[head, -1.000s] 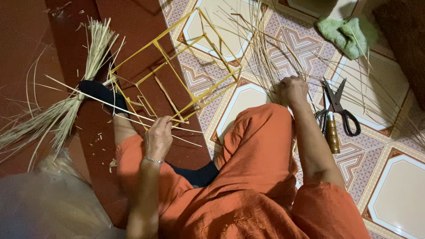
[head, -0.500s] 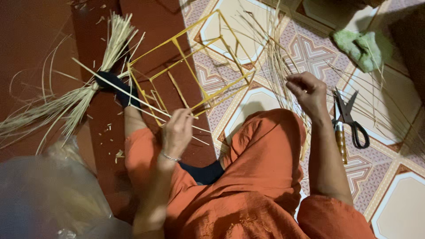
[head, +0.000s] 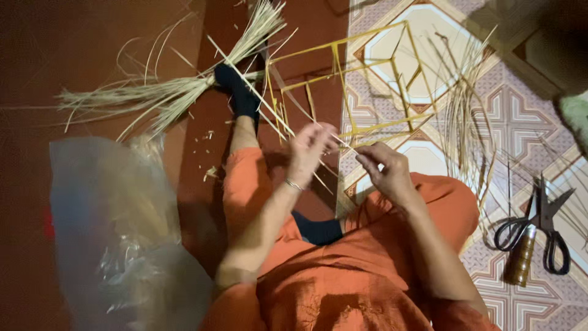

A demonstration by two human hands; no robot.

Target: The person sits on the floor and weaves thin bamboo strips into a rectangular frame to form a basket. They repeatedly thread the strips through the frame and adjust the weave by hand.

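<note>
I sit on the floor in orange trousers with a foot in a dark sock (head: 240,98) stretched out. My left hand (head: 311,147) and my right hand (head: 383,168) meet in front of me, both pinching one thin pale straw strip (head: 269,110) that runs up to the left. Just beyond the hands lies a yellow frame of straw sticks (head: 367,79), partly on the patterned tiles. A bundle of dry straw (head: 165,95) lies under and beside the sock.
Loose long straws (head: 465,122) are spread on the tiles to the right. Black scissors (head: 542,227) and a brown-handled tool (head: 520,263) lie at the right. A clear plastic bag with straw (head: 116,233) sits at my left. A green cloth (head: 576,119) is at the right edge.
My right hand left the loose straws at the right and came to the middle. Both hands now hold the same strip. The view has shifted left.
</note>
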